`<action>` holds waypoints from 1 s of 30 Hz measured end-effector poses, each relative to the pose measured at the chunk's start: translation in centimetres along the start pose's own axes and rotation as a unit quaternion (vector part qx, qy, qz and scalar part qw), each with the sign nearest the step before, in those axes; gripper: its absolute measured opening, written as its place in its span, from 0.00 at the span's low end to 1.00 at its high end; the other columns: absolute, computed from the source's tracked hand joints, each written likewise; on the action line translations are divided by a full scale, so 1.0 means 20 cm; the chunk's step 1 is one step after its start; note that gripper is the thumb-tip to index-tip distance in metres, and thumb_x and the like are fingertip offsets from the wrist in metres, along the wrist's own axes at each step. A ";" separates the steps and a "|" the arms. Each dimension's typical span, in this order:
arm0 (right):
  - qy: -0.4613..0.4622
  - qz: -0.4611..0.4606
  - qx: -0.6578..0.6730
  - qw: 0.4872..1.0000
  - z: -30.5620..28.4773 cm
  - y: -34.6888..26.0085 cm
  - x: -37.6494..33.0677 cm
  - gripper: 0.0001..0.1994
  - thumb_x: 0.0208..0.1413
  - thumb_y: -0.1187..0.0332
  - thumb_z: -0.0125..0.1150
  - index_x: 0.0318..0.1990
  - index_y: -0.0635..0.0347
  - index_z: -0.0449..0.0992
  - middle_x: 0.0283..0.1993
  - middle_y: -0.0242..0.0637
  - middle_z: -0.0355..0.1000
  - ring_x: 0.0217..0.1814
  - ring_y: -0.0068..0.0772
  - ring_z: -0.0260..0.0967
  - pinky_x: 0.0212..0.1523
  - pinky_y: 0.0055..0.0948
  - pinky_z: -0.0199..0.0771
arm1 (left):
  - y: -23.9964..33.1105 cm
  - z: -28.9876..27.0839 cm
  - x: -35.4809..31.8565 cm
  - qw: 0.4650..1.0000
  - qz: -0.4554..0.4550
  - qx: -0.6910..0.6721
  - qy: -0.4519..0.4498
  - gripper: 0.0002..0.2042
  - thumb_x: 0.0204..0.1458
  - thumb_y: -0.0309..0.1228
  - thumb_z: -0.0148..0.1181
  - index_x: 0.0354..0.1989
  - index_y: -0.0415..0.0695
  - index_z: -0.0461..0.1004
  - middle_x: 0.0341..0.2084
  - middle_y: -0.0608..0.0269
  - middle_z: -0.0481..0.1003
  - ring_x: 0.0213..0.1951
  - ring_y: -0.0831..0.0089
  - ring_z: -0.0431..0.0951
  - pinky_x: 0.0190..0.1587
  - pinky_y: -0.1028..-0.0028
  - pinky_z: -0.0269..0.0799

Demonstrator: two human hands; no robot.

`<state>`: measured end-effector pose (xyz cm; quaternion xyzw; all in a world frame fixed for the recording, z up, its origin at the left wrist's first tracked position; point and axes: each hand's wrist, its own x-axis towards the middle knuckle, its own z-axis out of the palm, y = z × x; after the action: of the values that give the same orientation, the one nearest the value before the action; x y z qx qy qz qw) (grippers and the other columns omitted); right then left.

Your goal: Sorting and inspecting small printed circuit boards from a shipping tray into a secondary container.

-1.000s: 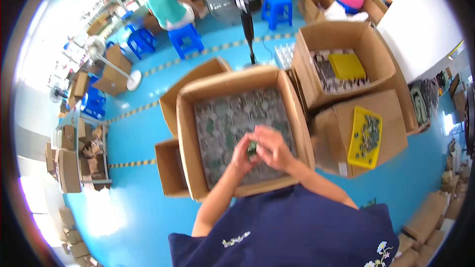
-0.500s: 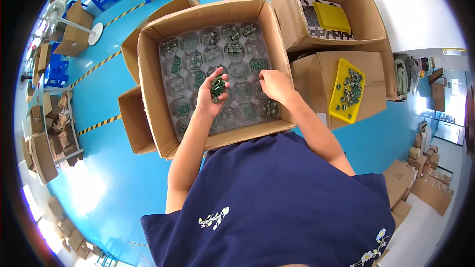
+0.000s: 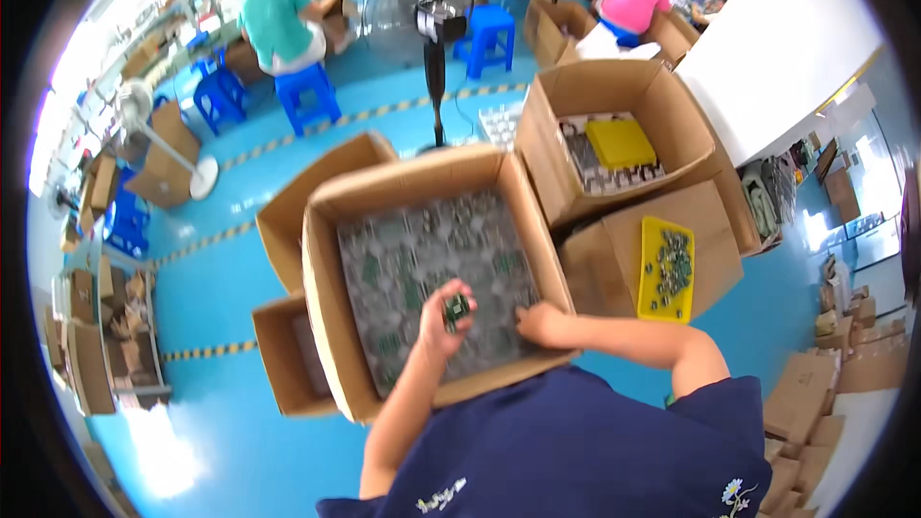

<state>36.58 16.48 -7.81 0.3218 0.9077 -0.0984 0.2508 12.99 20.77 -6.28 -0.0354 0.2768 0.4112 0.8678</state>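
In front of me stands an open cardboard box (image 3: 326,312), lined with a clear plastic tray (image 3: 480,353) of many cups. Small green circuit boards (image 3: 451,216) fill many of these cups, blurred by motion. Above the tray's near half, my left hand (image 3: 439,328) is closed around a small pile of green circuit boards (image 3: 458,308). Beside the box's right wall, my right hand (image 3: 544,324) reaches down to the tray with its fingers bunched. Whatever its fingertips may hold is hidden.
A yellow tray (image 3: 679,302) of loose small parts lies on a cardboard box (image 3: 614,259) to the right. Behind it, another open box (image 3: 547,168) holds a yellow tray (image 3: 622,142). A fan (image 3: 435,67) stands beyond, with blue stools (image 3: 307,96) and two seated people farther off.
The view has tilted up, bringing the people and fan into sight. My left hand has closed more around the circuit boards. My right hand has moved toward the tray's near right part.
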 end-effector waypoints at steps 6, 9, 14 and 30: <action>0.079 -0.022 0.037 0.996 -0.11 0.01 -0.09 0.08 0.46 0.65 0.58 0.32 0.58 0.76 0.39 0.45 0.71 0.39 0.42 0.73 0.32 0.41 0.73 | 0.00 -0.01 -0.02 0.998 -0.021 0.042 0.031 0.05 0.54 0.33 0.53 0.37 0.49 0.68 0.31 0.64 0.74 0.29 0.68 0.75 0.14 0.79 0.59; 0.039 0.072 0.202 0.976 -0.32 0.00 -0.06 0.14 0.51 0.58 0.58 0.43 0.54 0.71 0.37 0.43 0.74 0.43 0.44 0.72 0.37 0.42 0.73 | -0.02 -0.01 -0.02 0.988 0.000 0.140 0.065 0.09 0.58 0.39 0.51 0.33 0.48 0.67 0.31 0.63 0.74 0.29 0.70 0.76 0.14 0.79 0.59; 0.303 0.066 0.482 0.819 -0.33 0.01 0.02 0.16 0.55 0.63 0.57 0.49 0.56 0.69 0.38 0.46 0.73 0.42 0.48 0.71 0.44 0.38 0.70 | -0.04 0.05 -0.05 0.950 0.051 0.293 0.094 0.09 0.58 0.36 0.51 0.41 0.46 0.71 0.30 0.65 0.75 0.25 0.75 0.76 0.14 0.81 0.59; 0.272 0.160 0.805 0.502 -0.04 -0.10 0.15 0.11 0.56 0.73 0.58 0.46 0.67 0.73 0.36 0.35 0.75 0.33 0.22 0.73 0.36 0.23 0.76 | -0.13 0.02 -0.03 0.861 0.059 0.497 0.096 0.13 0.51 0.30 0.63 0.43 0.40 0.75 0.26 0.68 0.76 0.26 0.80 0.77 0.18 0.83 0.62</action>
<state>33.14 16.82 -8.62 0.5353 0.3933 -0.6525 -0.3646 14.74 18.82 -6.03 0.3776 0.5277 0.2642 0.7136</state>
